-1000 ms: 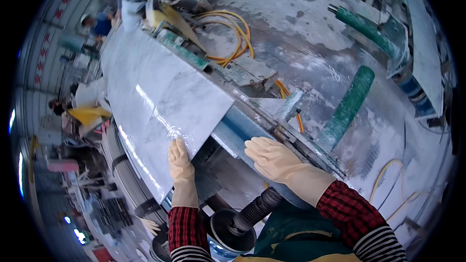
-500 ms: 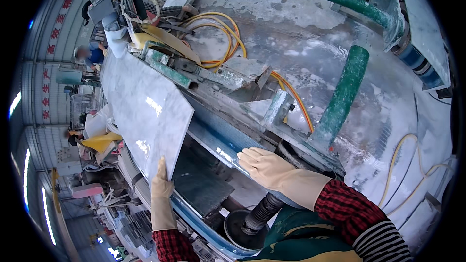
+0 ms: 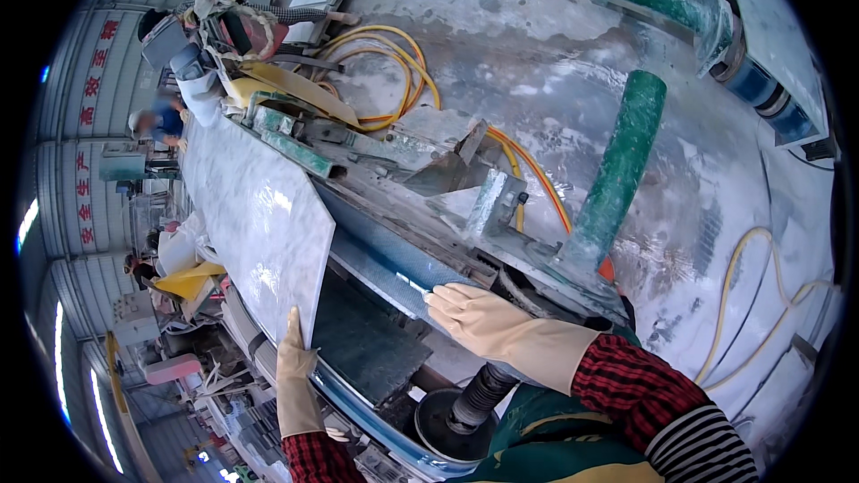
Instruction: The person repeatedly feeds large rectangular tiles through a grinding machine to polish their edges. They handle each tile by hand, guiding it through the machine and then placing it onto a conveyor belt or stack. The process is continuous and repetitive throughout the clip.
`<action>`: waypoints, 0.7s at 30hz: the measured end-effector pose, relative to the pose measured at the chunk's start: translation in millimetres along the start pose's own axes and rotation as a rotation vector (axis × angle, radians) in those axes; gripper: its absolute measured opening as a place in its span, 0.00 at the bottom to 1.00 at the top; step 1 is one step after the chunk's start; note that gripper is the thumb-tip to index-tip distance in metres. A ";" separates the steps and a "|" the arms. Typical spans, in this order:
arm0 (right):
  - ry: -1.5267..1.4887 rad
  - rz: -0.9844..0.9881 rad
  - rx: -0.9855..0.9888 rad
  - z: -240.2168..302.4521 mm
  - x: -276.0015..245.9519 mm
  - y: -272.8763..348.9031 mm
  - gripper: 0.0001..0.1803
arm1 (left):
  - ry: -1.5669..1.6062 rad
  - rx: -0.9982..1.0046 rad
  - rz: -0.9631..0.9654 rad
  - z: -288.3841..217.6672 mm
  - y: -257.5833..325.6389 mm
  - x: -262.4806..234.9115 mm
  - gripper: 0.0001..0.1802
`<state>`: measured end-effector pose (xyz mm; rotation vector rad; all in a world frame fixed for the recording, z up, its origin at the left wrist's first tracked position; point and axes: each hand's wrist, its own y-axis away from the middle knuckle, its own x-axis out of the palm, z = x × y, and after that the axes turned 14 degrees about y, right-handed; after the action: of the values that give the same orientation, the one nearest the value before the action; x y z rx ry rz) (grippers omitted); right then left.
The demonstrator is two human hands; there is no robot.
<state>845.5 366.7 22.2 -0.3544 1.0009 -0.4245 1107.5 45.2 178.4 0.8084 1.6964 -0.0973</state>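
At bench edge, gloved left hand (image 3: 295, 376) gripping tilted grey-white marble slab (image 3: 259, 215) at its near corner, gloved right hand (image 3: 479, 322) flat and open on blue machine bed (image 3: 385, 259); best kept steady, supported low.

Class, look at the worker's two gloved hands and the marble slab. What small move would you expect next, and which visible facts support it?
Probably a steady lift of the slab's near end. The left hand grips the near corner of the grey marble slab, which stands tilted on edge along the machine's blue rail. The right hand lies flat on that rail, off the slab, so it would likely come across to share the load.
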 end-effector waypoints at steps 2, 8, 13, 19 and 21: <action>0.003 0.047 -0.003 3.9 -5.7 -1.6 0.23 | 0.095 0.054 0.001 43.3 -1.0 -0.4 0.57; -0.007 0.023 -0.020 0.1 -4.2 1.0 0.25 | 0.057 0.065 0.013 22.5 -2.4 -3.5 0.57; -0.022 -0.004 -0.017 0.7 -5.1 4.1 0.25 | -0.011 0.014 0.006 14.5 1.0 -5.7 0.58; -0.004 0.074 -0.008 1.8 -11.2 4.6 0.26 | -0.041 -0.005 -0.003 -6.5 6.8 -6.0 0.56; -0.012 0.061 -0.014 1.0 -12.3 3.2 0.25 | -0.051 -0.031 -0.012 -9.7 8.5 -3.7 0.55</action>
<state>841.2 375.7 30.1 -0.3381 1.0007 -0.3601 1104.4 54.5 187.6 0.7670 1.6507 -0.0994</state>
